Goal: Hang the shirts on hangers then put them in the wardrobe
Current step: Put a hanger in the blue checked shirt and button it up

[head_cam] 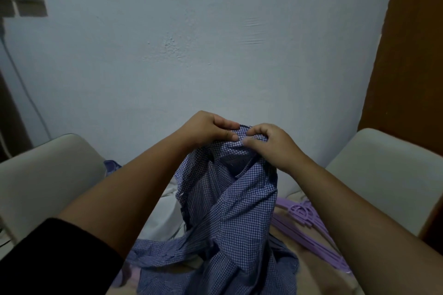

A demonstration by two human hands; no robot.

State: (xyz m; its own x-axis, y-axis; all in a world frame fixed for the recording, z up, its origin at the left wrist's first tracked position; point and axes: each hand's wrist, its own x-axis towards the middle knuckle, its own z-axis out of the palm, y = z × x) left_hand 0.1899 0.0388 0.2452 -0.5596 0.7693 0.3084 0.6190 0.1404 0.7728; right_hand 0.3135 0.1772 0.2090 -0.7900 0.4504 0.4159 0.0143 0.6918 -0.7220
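My fingers (236,137) of both hands pinched the shirt (230,199) collar at frame centre, its tail pooled below. Hangers (309,220) lay lower right; freeing either pinch to reach one might drop the collar.

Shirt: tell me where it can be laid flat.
Free: the tan bedding between the shirt and right forearm, below the hangers; the white sheet left of the shirt. Crowded: hangers on the right, another cloth far left. Both hands pinch the collar.
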